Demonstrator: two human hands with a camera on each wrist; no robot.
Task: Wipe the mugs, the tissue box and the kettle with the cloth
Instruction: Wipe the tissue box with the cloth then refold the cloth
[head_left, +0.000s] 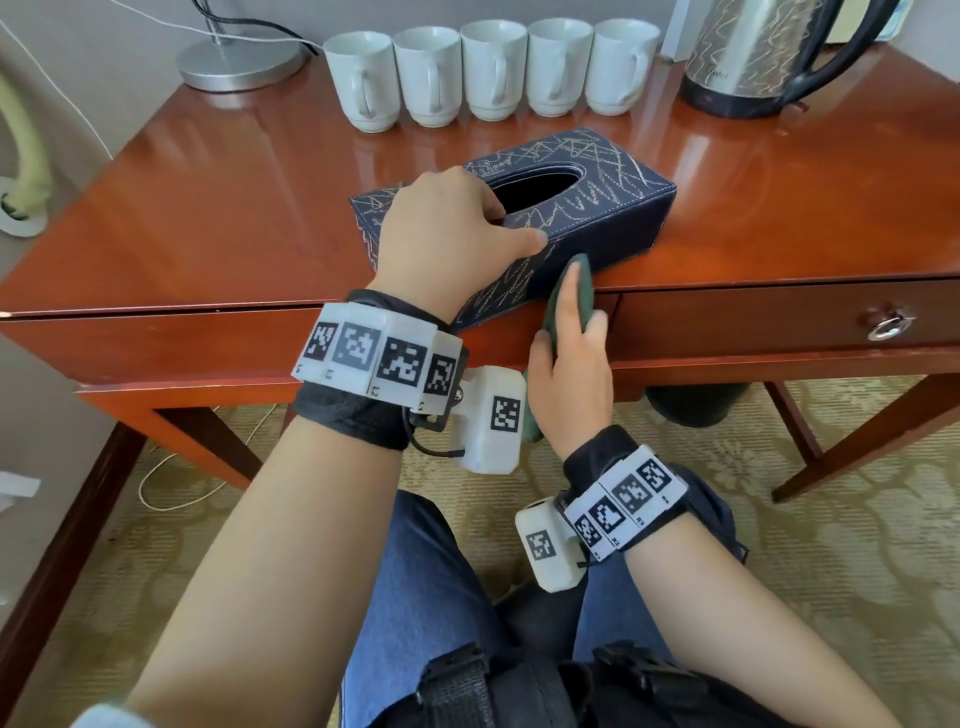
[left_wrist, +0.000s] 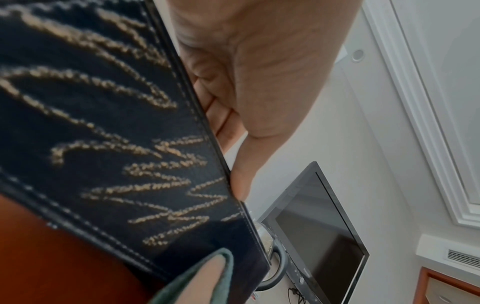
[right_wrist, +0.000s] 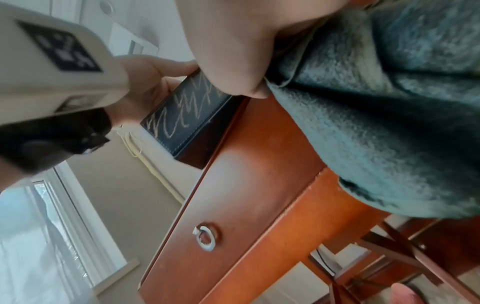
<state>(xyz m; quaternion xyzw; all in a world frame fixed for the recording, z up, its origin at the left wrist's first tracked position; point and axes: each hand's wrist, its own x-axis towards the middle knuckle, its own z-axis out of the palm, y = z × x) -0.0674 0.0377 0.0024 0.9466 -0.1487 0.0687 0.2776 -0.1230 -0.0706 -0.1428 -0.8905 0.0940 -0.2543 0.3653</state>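
The dark blue tissue box (head_left: 597, 208) with gold scribbles lies skewed at the table's front edge. My left hand (head_left: 498, 228) grips it from above, thumb on the near side and fingers at the oval opening. The box's near side (left_wrist: 103, 144) fills the left wrist view. My right hand (head_left: 569, 312) holds the green cloth (head_left: 586, 291) and presses it against the box's near side at the table edge. The cloth (right_wrist: 389, 123) bunches under that hand in the right wrist view. Several white mugs (head_left: 467, 73) stand in a row at the back. The steel kettle (head_left: 753, 57) stands back right.
The red-brown wooden table (head_left: 208, 208) has a drawer with a ring pull (head_left: 885, 326) below its front right edge. A lamp base (head_left: 239, 62) with cables sits back left. A dark bin (head_left: 691, 405) stands under the table. My knees are close to the table front.
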